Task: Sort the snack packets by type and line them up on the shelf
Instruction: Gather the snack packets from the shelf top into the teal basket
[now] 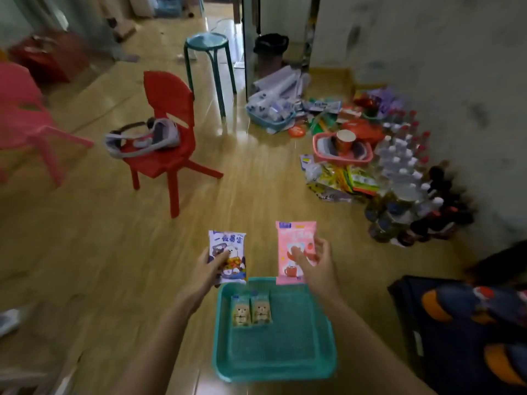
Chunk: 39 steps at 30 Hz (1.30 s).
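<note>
1. A wooden floor (142,252) spreads out under and beyond both hands.
2. A red chair (168,138) stands well ahead of the left hand, off to its left, with a grey headset-like device (142,136) lying on its seat.
3. A teal stool (209,64) stands farther off, beyond the chair.
4. A cluster of bottles (405,178) sits well ahead of the right hand and to its right, against the wall; just beside them lies a heap of yellow-green packets (339,178), and beyond that a pink basket (342,149) holding a paper cup (345,139).
5. A teal basket (273,360) lies on the floor between the two forearms, nearer the viewer than both hands.
6. The right hand (319,266) is clamped on a pink snack packet (295,240), thumb across its front and fingers at its right edge; the packet is upright just past the basket's far rim.
7. The left hand (208,272) grips a purple-and-white snack packet (228,253), thumb pressed on its front, upright at the basket's far left corner.
8. Two small bear-print packets (251,310) lie side by side, touching, inside the basket near its far wall, between the hands and nearer the viewer.
</note>
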Motion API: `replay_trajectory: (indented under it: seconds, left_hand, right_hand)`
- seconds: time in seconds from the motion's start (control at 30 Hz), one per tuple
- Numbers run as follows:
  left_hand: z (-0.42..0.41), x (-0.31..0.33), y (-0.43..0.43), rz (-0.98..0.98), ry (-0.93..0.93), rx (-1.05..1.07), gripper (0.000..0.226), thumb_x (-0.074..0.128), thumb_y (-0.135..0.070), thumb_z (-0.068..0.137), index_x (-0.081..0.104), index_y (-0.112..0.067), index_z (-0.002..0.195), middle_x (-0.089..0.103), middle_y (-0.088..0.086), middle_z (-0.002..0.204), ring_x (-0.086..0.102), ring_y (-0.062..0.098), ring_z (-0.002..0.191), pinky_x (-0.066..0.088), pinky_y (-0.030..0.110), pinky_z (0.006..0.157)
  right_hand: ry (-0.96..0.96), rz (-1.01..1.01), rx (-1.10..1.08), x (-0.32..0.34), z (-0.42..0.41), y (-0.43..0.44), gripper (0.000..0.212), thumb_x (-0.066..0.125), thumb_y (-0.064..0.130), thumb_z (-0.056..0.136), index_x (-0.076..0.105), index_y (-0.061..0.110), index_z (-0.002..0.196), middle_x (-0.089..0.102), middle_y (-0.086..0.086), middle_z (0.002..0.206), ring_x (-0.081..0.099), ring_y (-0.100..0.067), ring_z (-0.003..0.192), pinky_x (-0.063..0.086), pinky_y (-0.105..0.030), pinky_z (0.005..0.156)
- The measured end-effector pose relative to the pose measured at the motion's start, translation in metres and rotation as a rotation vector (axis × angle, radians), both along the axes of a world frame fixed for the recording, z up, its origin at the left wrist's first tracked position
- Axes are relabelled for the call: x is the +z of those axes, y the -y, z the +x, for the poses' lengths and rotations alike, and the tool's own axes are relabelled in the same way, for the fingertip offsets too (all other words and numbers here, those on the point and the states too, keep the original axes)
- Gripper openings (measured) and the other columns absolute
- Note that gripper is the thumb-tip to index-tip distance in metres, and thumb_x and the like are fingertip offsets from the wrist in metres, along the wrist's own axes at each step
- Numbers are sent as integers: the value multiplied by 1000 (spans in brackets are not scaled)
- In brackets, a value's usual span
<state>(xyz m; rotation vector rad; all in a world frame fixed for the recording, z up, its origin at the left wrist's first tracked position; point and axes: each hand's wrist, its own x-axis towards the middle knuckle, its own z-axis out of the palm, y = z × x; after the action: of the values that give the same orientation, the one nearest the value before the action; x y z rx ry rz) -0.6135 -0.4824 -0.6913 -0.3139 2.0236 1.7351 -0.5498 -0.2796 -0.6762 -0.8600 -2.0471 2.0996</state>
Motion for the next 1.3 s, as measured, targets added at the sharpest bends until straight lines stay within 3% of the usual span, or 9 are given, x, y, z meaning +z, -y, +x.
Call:
replay_trajectory:
  seconds: [0.1, 0.17, 0.4, 0.5, 0.7, 0.9, 0.97, 1.17, 1.3]
  left_hand:
    - [4, -113, 2, -65, 17, -37, 13, 49, -18, 96, 55, -7, 98, 62, 2, 69, 57, -2, 42, 40, 12, 40]
    - [6, -181, 4, -58, 25, -43, 14, 50, -19, 96, 57, -9, 102, 68, 4, 77, 64, 3, 54, 47, 15, 49]
    - [2, -365, 10, -196, 50, -84, 19, 58, -31, 91, 58, -13, 99, 69, 11, 97, 67, 25, 88, 54, 46, 82]
    - [-2, -399, 4, -303, 38, -104, 16, 57, -29, 92, 50, -17, 84, 61, 4, 86, 60, 21, 83, 49, 35, 75]
    - [1, -438, -10, -500, 28, -106, 26, 59, -23, 91, 52, -3, 106, 65, 12, 103, 63, 28, 95, 47, 30, 75]
    - [9, -440, -18, -718, -22, -135, 19, 50, -25, 95, 37, -12, 101, 65, 8, 100, 65, 23, 84, 51, 31, 71]
    - [10, -437, -21, -853, -61, -178, 22, 43, -29, 97, 36, -12, 107, 62, 7, 101, 65, 22, 84, 54, 35, 73]
    - [4, -426, -25, -1230, -154, -436, 54, 53, -30, 92, 26, -7, 133, 41, 6, 130, 55, 17, 113, 50, 25, 80]
    - [-8, -377, -25, -1255, -292, -654, 35, 44, -18, 92, 37, -12, 126, 46, 4, 127, 47, 17, 115, 43, 26, 88]
  right_hand:
    - [53, -10, 32, -115, -2, 6, 29, 63, 12, 87, 43, 21, 107, 61, 6, 96, 63, -8, 81, 56, -22, 59]
    - [80, -15, 34, -189, -5, 10, 29, 62, 11, 87, 45, 19, 108, 63, -1, 101, 66, -16, 85, 58, -27, 62]
    - [185, -8, 64, -381, -10, 19, 24, 54, 15, 93, 42, 17, 113, 61, -7, 106, 65, -23, 89, 55, -48, 82]
    - [212, -31, 92, -422, -15, 28, 21, 51, 15, 95, 40, 16, 112, 60, -5, 102, 64, -23, 88, 56, -40, 74]
    - [254, 33, 134, -460, -18, 46, 17, 49, 13, 95, 40, 11, 110, 59, -1, 91, 61, -10, 71, 52, -18, 51]
    - [319, 102, 183, -468, -26, 52, 18, 50, 21, 95, 42, 15, 110, 61, 1, 92, 63, -12, 75, 55, -27, 62]
    - [388, 254, 183, -473, -28, 55, 24, 55, 28, 92, 48, 12, 109, 63, -2, 95, 64, -19, 79, 56, -37, 70]
    - [652, 833, 399, -460, -35, 50, 62, 52, 55, 85, 42, 10, 127, 45, -6, 130, 47, -21, 119, 44, -32, 88]
    - [495, 886, 627, -401, -34, 34, 35, 42, 37, 95, 45, 17, 124, 47, -1, 126, 47, -16, 114, 42, -29, 86]
